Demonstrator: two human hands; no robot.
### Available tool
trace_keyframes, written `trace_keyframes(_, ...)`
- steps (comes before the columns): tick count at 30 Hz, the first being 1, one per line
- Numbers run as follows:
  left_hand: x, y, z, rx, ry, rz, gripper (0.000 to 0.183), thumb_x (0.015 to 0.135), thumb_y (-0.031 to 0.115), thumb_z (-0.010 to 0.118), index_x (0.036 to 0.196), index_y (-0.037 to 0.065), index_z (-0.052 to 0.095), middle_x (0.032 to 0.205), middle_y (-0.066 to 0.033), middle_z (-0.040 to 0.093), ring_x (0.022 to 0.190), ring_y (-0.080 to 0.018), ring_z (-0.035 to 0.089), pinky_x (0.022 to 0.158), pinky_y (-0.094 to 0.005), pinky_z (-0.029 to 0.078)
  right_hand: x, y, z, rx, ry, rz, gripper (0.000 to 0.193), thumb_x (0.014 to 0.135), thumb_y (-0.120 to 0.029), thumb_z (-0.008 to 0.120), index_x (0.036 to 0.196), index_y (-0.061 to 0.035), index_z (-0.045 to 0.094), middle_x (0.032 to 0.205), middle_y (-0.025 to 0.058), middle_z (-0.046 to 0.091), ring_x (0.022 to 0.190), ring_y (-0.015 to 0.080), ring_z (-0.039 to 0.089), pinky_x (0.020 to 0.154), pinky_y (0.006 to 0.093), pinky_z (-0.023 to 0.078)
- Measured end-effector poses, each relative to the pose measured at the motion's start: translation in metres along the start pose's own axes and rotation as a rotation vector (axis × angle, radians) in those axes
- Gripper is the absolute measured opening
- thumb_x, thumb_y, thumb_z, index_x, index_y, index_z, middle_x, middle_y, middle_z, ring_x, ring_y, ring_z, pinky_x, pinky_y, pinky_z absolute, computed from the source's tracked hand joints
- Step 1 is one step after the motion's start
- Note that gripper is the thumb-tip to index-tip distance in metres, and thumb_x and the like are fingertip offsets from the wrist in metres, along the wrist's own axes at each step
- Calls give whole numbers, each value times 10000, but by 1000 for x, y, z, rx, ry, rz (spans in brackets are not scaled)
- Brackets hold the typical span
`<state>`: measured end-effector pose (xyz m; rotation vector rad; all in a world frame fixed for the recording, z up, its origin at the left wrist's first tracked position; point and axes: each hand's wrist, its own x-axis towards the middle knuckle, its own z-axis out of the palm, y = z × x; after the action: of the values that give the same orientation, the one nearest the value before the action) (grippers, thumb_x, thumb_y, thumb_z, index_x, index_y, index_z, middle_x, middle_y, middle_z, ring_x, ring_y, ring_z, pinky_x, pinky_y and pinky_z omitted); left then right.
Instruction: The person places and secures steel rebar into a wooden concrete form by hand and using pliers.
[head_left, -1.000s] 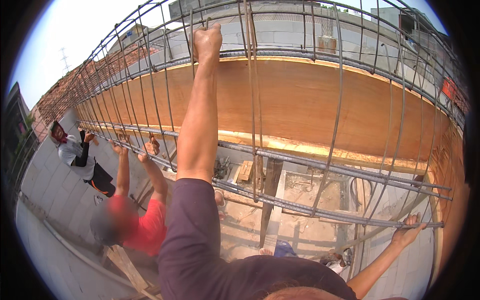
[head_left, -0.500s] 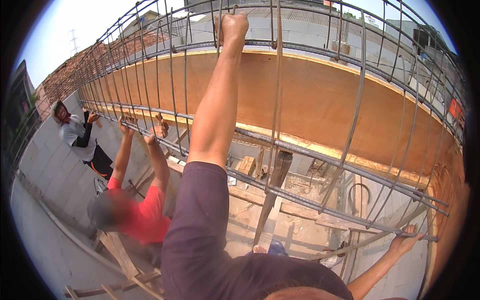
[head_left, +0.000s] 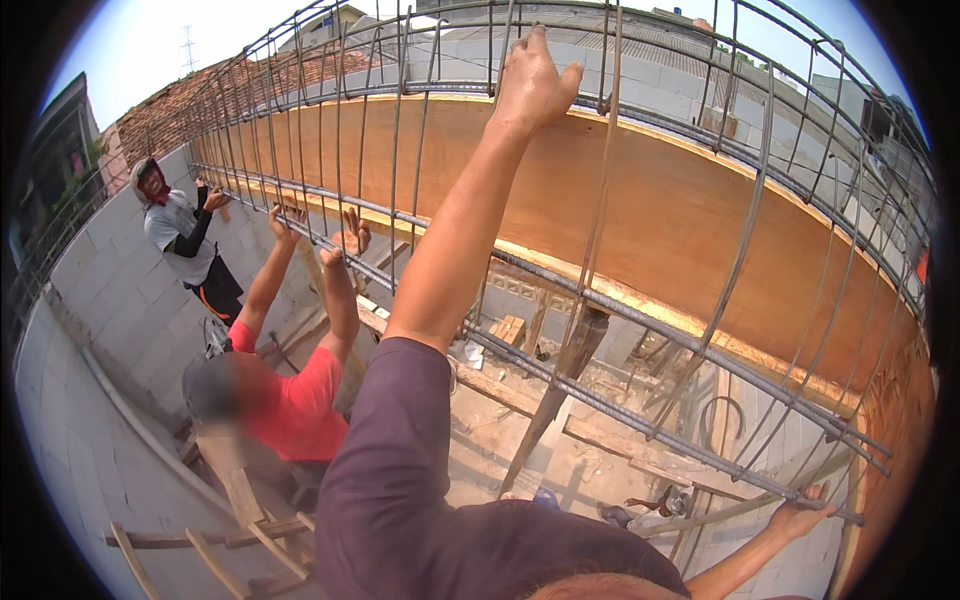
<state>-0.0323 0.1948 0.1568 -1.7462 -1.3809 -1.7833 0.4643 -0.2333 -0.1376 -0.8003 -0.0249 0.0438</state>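
A long rebar cage [head_left: 640,312] of ribbed bars and thin stirrups stretches across the view alongside an orange-brown plywood formwork panel [head_left: 640,210]. My left hand [head_left: 538,85] is raised to the cage's upper bars, beside a stirrup. Its thumb stands apart and its fingers point upward; where the fingertips touch is partly hidden. At lower right, my right hand [head_left: 800,515] closes around the end of the lowest bar. Farther left, a co-worker in a red shirt [head_left: 300,405] holds both hands up against the lower bars.
Another person in a grey shirt [head_left: 185,235] stands at the far left with hands near the cage's end. A wooden post [head_left: 560,400] rises below the formwork. Planks [head_left: 500,388] and debris lie underneath. Grey block walls [head_left: 75,400] and a wooden ladder-like frame [head_left: 215,540] stand left.
My left hand has loosened from its fist around the stirrup, its thumb now apart. The view has shifted, so the cage and co-workers appear displaced. My right hand keeps hold of the bar end.
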Motion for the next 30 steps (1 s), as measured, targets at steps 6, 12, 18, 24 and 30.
trace_keyframes(6,-31,-49,-83,-579,241,199,316,1006,278,566,1075,11,722,1029,-152,712,1027,-307,657,883,-389,527,-98,20,9,171,8,119,862,1016,-669,210,1515,26,313,1589,214,272,1460,319,291,1219,467,201)
trace_keyframes(12,-10,-116,-61,-67,-82,376,718,1039,599,317,854,-10,649,758,-146,613,884,-375,560,867,-459,422,-193,51,41,246,-69,191,925,976,-733,262,1516,17,297,1543,214,330,1413,322,357,1198,484,273)
trace_keyframes(18,-4,-121,-49,-134,-106,251,762,1041,610,282,770,-2,645,742,-168,612,832,-356,566,811,-454,421,-254,86,74,512,-445,256,769,972,-672,444,1479,-100,354,1215,167,567,1059,255,562,1056,420,434)
trace_keyframes(24,9,-121,-57,-2,-153,133,674,1044,540,349,901,20,753,863,-178,719,817,-296,674,848,-411,520,-262,85,102,444,-222,108,590,1030,-564,431,1410,-115,388,991,48,542,694,84,460,542,202,395)
trace_keyframes(30,51,-30,-59,-670,-479,-240,719,1027,520,336,1255,-122,568,977,-176,700,813,-221,680,797,-323,571,-252,100,106,580,-228,99,347,1058,-397,477,1198,-78,479,831,-6,400,541,35,328,426,140,274)
